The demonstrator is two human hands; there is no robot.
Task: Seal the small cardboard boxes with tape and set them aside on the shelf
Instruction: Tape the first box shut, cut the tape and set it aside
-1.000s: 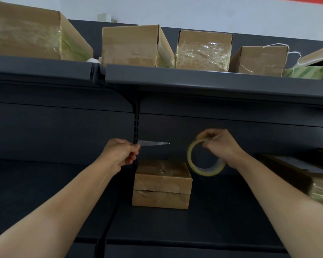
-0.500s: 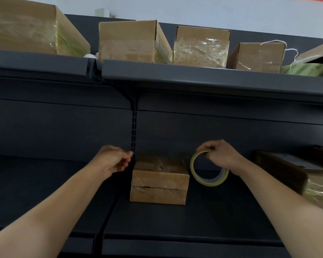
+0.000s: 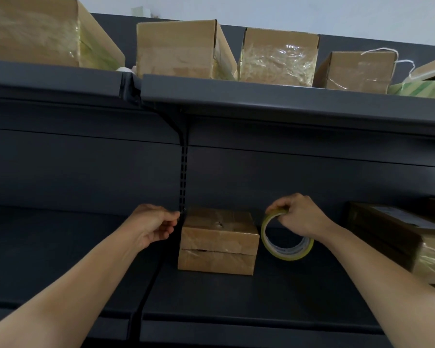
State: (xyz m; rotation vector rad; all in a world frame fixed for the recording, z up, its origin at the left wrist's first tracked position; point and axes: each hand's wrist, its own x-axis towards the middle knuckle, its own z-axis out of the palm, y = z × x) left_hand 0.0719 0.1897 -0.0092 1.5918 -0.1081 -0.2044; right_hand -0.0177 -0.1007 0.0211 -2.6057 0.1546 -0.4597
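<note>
Upper shelf [image 3: 261, 96]: I see a row of taped cardboard boxes along it, the leftmost [image 3: 43, 33] the largest, one near the middle [image 3: 278, 57] covered in crinkled clear film.
Left hand [image 3: 152, 228]: curled shut with thumb and fingertips pinched together, just beside the upper left corner of the small box. I cannot tell whether a tape end sits in the pinch.
Small cardboard box [image 3: 219, 241]: resting on the dark lower shelf [image 3: 236, 302], between my two hands, near the slotted upright [image 3: 183, 179]. Its top looks glossy with tape; a dark seam runs across the front face.
Tape roll [image 3: 286, 238]: standing on edge just right of the box, yellowish, its open core facing me.
Right hand [image 3: 299, 213]: gripping the roll's top rim, fingers over the outside, thumb at the inner edge.
Far right: another film-wrapped box [image 3: 397, 237] on the lower shelf, well apart from the small one.
</note>
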